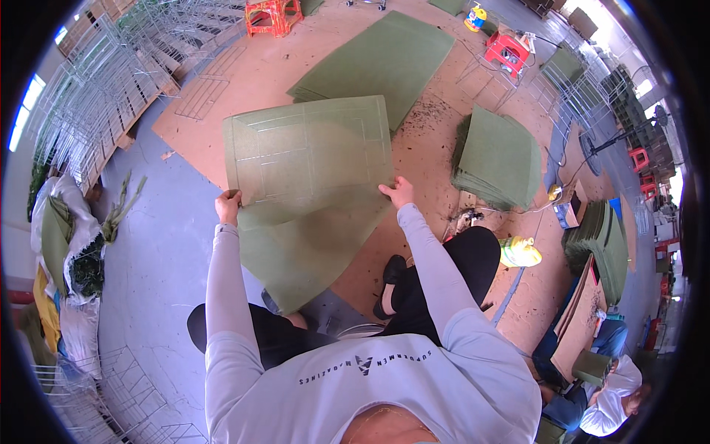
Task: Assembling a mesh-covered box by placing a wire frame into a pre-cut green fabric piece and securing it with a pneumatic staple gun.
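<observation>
A thin, translucent green sheet spreads in front of my knees, its lower part hanging in a point toward my lap. Rectangular wire lines, like those of a wire frame, show across its upper part; whether the wire is over or under the sheet I cannot tell. My left hand pinches the left edge of the sheet between thumb and fingers. At the opposite edge my right hand grips it the same way, thumb pointing inward. Any wire inside either grip is hidden.
Beyond lies a large green sheet pile on brown board; another green stack is at right. A yellow bottle stands by my right knee. Wire frames crowd the far left. A person sits at lower right.
</observation>
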The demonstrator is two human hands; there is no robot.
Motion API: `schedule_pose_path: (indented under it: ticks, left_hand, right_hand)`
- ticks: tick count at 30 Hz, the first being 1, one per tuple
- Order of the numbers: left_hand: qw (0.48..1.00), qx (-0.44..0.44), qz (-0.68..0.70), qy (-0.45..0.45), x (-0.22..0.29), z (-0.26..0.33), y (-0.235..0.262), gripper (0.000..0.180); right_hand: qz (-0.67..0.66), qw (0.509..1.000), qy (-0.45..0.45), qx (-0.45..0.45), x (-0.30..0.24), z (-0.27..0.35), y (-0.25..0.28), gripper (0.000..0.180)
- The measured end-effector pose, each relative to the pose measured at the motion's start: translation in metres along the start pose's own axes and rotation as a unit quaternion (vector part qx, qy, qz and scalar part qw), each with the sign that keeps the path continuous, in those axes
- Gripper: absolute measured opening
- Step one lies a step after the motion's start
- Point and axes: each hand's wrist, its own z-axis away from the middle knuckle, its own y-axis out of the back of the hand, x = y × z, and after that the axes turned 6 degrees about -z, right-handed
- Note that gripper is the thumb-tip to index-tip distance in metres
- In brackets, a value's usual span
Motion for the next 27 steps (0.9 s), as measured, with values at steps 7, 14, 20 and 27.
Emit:
schedule_pose_path:
  ticks: [7, 14, 20, 27]
  left_hand:
    - [1.000, -0.016, 0.026, 0.000, 0.016, -0.013, -0.007, 0.017]
    - [0.999, -0.011, 0.025, 0.027, 0.014, 0.014, 0.009, 0.017]
    - [0.999, -0.013, 0.044, 0.027, 0.021, 0.019, -0.003, 0.016]
    - [0.999, -0.003, 0.031, 0.020, -0.006, 0.000, 0.009, 0.019]
  right_hand:
    - [-0.057, 0.998, -0.015, 0.035, 0.037, -0.004, 0.009, 0.027]
    - [0.077, 0.996, 0.004, 0.050, 0.037, -0.005, -0.007, 0.015]
    - [-0.046, 0.995, 0.066, 0.053, 0.051, -0.024, 0.005, 0.017]
    - [0.048, 0.995, 0.064, 0.052, -0.001, -0.009, -0.022, 0.022]
